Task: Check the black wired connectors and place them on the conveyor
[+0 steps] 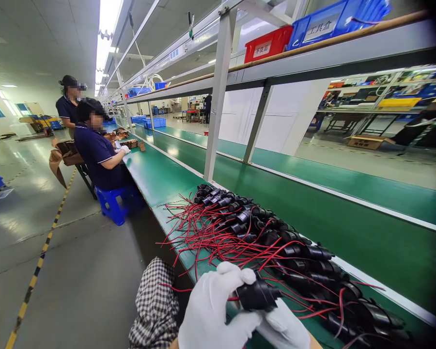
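In white gloves, both my hands are together at the bottom of the head view, over the near edge of the bench. My left hand (212,308) grips a black cylindrical part with wires (257,293), its fingers and thumb closed on the part's left end. Under the part's right side, my right hand (285,322) closes on it, with its fingers partly hidden. A red wire trails left past my left hand. Just beyond lies a long pile of similar black parts (245,215), their red and black wires (207,232) spread toward the bench edge.
The green bench (156,182) runs away to the left; a metal post (220,97) rises beside the pile. Overhead, a shelf holds a red bin (267,44) and a blue bin (327,24). A seated co-worker (96,150) and a standing person (67,106) are further along. Checked fabric (156,303) is at lower left.
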Demonstrator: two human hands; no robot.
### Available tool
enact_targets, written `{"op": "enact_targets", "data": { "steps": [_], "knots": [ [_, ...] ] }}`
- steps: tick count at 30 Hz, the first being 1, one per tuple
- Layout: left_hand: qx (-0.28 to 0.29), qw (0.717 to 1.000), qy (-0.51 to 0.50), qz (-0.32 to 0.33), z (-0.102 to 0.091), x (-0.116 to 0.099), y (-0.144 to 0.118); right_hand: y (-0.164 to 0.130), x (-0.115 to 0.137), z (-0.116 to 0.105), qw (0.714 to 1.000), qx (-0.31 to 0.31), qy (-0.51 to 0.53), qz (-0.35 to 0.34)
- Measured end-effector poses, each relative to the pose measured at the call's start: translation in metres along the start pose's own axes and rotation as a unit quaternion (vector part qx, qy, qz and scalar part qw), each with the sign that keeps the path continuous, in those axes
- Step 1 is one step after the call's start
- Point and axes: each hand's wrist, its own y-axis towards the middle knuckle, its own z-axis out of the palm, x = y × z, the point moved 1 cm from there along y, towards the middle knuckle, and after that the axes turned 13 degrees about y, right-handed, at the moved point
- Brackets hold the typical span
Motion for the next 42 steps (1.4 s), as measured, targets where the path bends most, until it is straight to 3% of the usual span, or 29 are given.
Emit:
{"op": "enact_targets", "data": {
  "steps": [4, 9, 17, 23, 26, 32, 38, 42],
  "knots": [
    [-0.043, 0.998, 0.039, -0.013, -0.003, -0.004, -0.001, -0.003, -0.005, 0.0, 1.0, -0.001, 0.018, -0.011],
    [-0.014, 0.999, 0.043, 0.003, -0.011, -0.009, 0.005, 0.0, 0.003, 0.005, 0.998, -0.035, -0.052, -0.003],
    [-0.006, 0.986, -0.152, -0.062, -0.017, -0.01, 0.013, -0.001, 0.008, 0.003, 0.99, -0.071, -0.12, 0.002],
    [0.059, 0.936, -0.331, -0.1, -0.005, -0.001, 0.015, 0.008, 0.012, 0.004, 0.978, -0.064, -0.197, 0.02],
    [0.078, 0.887, -0.429, -0.153, 0.008, 0.003, 0.015, 0.009, 0.011, 0.001, 0.969, -0.066, -0.237, 0.023],
    [0.194, 0.737, -0.588, -0.272, 0.014, 0.001, 0.02, 0.008, 0.011, 0.003, 0.961, -0.057, -0.269, 0.017],
    [0.26, 0.573, -0.747, -0.213, 0.002, -0.003, 0.015, 0.008, 0.023, 0.019, 0.946, -0.069, -0.317, 0.028],
    [0.275, 0.5, -0.794, -0.211, 0.004, 0.002, 0.011, 0.007, 0.028, 0.03, 0.94, -0.124, -0.318, 0.018]
  ]
}}
